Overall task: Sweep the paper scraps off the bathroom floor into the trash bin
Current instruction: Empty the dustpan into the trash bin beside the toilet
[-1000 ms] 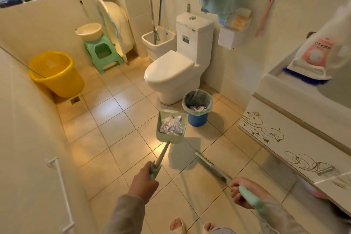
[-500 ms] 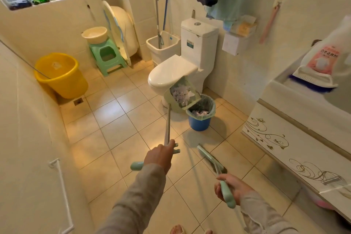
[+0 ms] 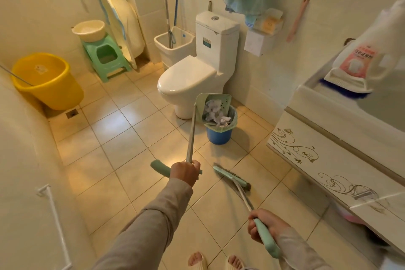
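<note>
Floor (image 3: 135, 151): beige tile, no loose scraps that I can see in the open area.
Vanity (image 3: 328, 155): white, scroll pattern, along the right wall.
Toilet (image 3: 188, 79): lid down, against the back wall.
Yellow bucket (image 3: 50, 85): far left, by the wall.
Green stool (image 3: 107, 59): behind the bucket, basin sitting on top.
Bin (image 3: 219, 136): blue, green liner, upright on the floor just right of the toilet base.
Dustpan (image 3: 225, 103): raised, pan tipped steeply over the bin's rim, open side facing the bin. Pole runs down toward the camera.
Broom (image 3: 232, 178): head down on the floor, well short of the bin, handle angled back to the right.
Left hand (image 3: 185, 172): fist closed round the dustpan pole where it meets the green grip, arm stretched forward.
Right hand (image 3: 266, 223): fingers wrapped round the broom's green grip, held low near the body.
Scraps (image 3: 213, 113): white crumpled paper bunched in the tipped pan, lower pieces at the bin mouth. Can't tell if those have left the pan.
</note>
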`<state>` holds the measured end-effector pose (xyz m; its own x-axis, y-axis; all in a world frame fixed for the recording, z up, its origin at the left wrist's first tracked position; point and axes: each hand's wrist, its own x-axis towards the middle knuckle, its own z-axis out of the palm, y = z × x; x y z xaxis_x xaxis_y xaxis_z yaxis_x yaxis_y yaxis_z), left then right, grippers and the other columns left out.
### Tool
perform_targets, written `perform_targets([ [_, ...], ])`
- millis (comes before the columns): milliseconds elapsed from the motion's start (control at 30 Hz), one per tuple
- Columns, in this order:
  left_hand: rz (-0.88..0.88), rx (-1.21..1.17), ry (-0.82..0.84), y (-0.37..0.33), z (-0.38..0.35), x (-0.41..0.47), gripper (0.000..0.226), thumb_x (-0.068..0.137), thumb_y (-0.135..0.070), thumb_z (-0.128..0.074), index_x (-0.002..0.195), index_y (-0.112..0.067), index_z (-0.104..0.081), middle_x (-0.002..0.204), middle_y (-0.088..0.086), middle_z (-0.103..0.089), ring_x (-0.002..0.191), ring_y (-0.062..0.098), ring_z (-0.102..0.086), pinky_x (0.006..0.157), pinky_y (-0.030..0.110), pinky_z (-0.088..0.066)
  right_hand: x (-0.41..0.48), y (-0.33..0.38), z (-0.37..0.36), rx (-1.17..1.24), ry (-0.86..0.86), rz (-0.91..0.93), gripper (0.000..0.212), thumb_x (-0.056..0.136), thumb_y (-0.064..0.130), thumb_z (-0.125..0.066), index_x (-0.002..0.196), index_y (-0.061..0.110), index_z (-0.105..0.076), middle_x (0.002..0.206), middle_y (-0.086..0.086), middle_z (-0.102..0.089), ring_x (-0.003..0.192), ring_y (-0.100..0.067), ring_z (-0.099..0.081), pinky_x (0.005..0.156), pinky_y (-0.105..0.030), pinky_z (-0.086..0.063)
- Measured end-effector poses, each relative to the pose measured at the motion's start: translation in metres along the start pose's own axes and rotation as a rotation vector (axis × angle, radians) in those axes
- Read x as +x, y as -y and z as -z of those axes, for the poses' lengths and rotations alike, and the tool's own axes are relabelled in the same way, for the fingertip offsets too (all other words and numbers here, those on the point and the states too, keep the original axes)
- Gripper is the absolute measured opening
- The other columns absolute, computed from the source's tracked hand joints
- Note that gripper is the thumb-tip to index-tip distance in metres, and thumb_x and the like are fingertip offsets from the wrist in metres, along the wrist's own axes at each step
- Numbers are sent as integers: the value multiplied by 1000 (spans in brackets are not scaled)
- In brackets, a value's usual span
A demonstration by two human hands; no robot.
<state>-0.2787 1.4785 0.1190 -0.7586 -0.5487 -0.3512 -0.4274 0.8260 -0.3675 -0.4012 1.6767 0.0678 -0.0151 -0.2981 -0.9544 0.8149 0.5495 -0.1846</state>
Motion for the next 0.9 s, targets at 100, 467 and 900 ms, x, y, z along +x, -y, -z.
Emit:
perform_targets([
  [100, -55, 107, -8, 1, 0, 3, 45, 101, -14, -37, 142, 0, -23, 115, 12, -64, 100, 21, -67, 80, 29, -53, -1, 3, 1, 3, -8, -2, 23, 90, 2, -36, 68, 7, -39, 33, -7, -41, 20, -13, -36, 26, -12, -35],
  [467, -149, 269, -22, 0, -2, 20, 47, 100, -8, -38, 141, 6, -22, 119, 15, -62, 102, 25, -67, 78, 30, -53, 1, -1, 11, 23, -31, -34, 28, 91, 2, -37, 64, 7, -38, 30, -7, -39, 19, -14, -35, 26, -11, -33],
  [900, -91, 206, -63, 18, 11, 24, 46, 103, -20, -31, 141, 5, -24, 118, 17, -63, 103, 30, -67, 83, 34, -54, 4, -1, 12, 26, -19, -44, 34, 91, 0, -35, 58, 7, -37, 30, -7, -38, 18, -15, -35, 26, -9, -34],
])
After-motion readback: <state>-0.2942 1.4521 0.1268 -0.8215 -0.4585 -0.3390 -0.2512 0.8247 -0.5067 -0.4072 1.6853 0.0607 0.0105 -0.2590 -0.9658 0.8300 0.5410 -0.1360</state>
